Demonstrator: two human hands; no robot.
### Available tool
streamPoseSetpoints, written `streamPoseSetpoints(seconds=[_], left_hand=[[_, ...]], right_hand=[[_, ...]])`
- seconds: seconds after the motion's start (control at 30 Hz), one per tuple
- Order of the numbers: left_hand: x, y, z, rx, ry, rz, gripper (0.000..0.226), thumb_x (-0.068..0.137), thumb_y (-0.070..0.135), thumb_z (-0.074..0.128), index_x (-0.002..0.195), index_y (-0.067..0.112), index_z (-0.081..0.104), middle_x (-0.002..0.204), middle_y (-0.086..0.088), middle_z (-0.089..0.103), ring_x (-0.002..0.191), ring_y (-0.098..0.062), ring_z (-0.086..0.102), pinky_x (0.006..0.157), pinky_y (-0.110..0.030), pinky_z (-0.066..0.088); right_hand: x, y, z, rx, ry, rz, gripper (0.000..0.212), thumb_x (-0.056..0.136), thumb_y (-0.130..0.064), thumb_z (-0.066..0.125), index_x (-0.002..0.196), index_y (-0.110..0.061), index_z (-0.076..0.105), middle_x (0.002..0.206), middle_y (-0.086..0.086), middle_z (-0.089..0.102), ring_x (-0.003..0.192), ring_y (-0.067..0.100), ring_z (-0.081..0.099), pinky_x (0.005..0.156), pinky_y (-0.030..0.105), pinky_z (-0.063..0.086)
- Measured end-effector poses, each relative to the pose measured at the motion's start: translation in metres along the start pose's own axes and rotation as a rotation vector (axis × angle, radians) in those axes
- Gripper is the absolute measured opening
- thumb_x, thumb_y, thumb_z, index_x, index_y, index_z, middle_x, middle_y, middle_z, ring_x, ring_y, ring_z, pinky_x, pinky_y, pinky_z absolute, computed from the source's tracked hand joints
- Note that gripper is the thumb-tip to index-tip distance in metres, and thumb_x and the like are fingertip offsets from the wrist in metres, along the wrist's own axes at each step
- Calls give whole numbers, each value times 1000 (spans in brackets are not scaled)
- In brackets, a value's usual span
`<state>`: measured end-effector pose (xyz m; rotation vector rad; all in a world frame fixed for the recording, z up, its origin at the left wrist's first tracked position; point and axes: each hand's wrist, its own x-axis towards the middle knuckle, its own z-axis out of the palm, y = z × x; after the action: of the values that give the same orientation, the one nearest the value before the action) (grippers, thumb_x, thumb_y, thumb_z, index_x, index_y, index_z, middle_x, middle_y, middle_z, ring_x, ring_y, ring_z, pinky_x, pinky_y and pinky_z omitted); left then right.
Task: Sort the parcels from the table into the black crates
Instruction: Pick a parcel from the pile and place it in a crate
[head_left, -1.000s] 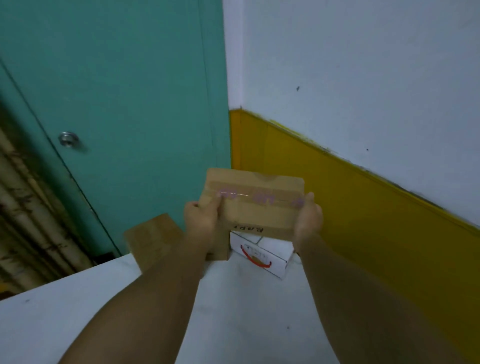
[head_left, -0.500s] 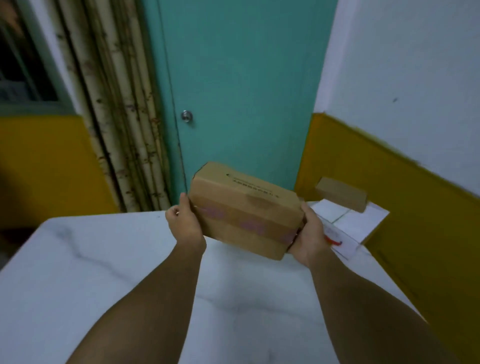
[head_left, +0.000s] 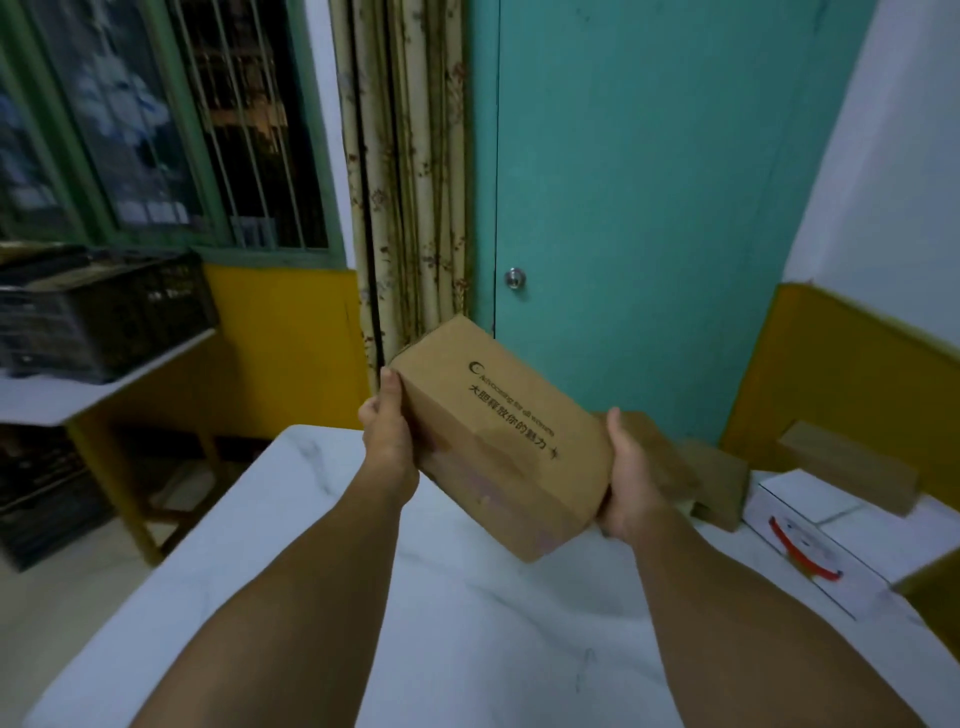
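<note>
A brown cardboard parcel (head_left: 498, 436) with printed black text is lifted above the white marbled table (head_left: 322, 545), tilted down to the right. My left hand (head_left: 388, 441) grips its left end and my right hand (head_left: 628, 478) grips its right end. A black crate (head_left: 98, 312) stands on a side table at the far left. More parcels lie at the table's right: a white box with a red mark (head_left: 810, 545), a brown box on top of it (head_left: 847, 467), and brown boxes (head_left: 711, 478) behind my right hand.
A second black crate (head_left: 41, 493) sits under the side table (head_left: 62, 400) at the left. Floor separates that table from mine. A teal door (head_left: 634, 208), a curtain (head_left: 410, 171) and a barred window (head_left: 156, 119) lie ahead. A yellow-and-white wall runs along the right.
My view has swung left, bringing the window and black crates into sight. Both hands carried the brown parcel leftward, away from the other boxes, and it now tilts with its printed face up.
</note>
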<state>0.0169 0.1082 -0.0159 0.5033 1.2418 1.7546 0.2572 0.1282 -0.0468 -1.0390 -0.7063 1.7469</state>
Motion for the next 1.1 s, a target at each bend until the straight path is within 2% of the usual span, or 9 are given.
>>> streamPoseSetpoints(seconds=[0.23, 0.33, 0.47, 0.53, 0.67, 0.8, 0.87, 0.97, 1.1], left_hand=[[-12, 17, 13, 36, -205, 6, 114, 46, 88, 68, 145, 45, 30, 137, -2, 56, 120, -30, 57, 95, -60, 48], [-22, 16, 29, 142, -467, -73, 90, 69, 61, 75, 144, 24, 42, 128, -9, 66, 114, -31, 65, 84, -48, 57], [-24, 19, 38, 202, -585, -62, 55, 84, 33, 68, 134, 13, 55, 116, -12, 71, 104, -27, 70, 76, -40, 59], [-22, 21, 36, 210, -591, -30, 42, 94, 35, 57, 130, 14, 59, 116, -12, 71, 104, -28, 70, 81, -42, 59], [-14, 21, 29, 278, -505, 72, 55, 88, 54, 56, 130, 18, 57, 117, -12, 71, 109, -31, 68, 94, -53, 53], [-11, 24, 31, 401, -246, 295, 48, 97, 41, 56, 143, 33, 43, 113, -2, 66, 100, -20, 67, 77, -34, 54], [-6, 23, 31, 483, -234, 377, 39, 101, 33, 52, 140, 31, 48, 110, -2, 68, 93, -15, 68, 73, -28, 54], [-5, 24, 29, 441, -343, 207, 42, 100, 49, 46, 124, 22, 66, 109, -7, 74, 96, -21, 72, 81, -37, 57], [-5, 23, 25, 297, -521, -20, 62, 87, 66, 50, 134, 27, 56, 125, -13, 67, 115, -34, 65, 102, -56, 47]], right_hand=[[7, -5, 10, -25, -66, 26, 61, 83, -61, 61, 120, -13, 68, 119, 15, 70, 118, 34, 61, 108, 54, 38], [11, -5, 23, -84, -105, 29, 67, 68, -59, 77, 117, -14, 70, 125, 10, 68, 119, 31, 61, 108, 54, 38], [13, -13, 29, -185, -75, -84, 71, 74, -64, 74, 134, -29, 57, 132, 0, 64, 122, 27, 57, 101, 61, 44], [13, -16, 30, -201, -139, -99, 81, 69, -62, 76, 139, -33, 49, 129, -1, 66, 120, 27, 59, 99, 57, 47], [16, -22, 36, -282, -155, -133, 82, 60, -57, 81, 131, -26, 55, 110, 3, 75, 103, 26, 70, 87, 46, 57], [19, -22, 39, -380, 11, -229, 50, 77, -51, 77, 106, -13, 61, 89, 1, 78, 82, 20, 76, 80, 39, 61], [19, -21, 42, -388, 14, -248, 43, 83, -42, 76, 103, -8, 60, 84, 3, 78, 77, 18, 76, 69, 31, 60], [24, -18, 48, -320, -18, -248, 47, 85, -40, 74, 112, -4, 60, 88, 6, 78, 82, 24, 76, 76, 40, 61], [30, -23, 53, -202, -27, -233, 45, 90, -53, 62, 112, -15, 66, 95, 8, 77, 89, 31, 74, 89, 51, 57]])
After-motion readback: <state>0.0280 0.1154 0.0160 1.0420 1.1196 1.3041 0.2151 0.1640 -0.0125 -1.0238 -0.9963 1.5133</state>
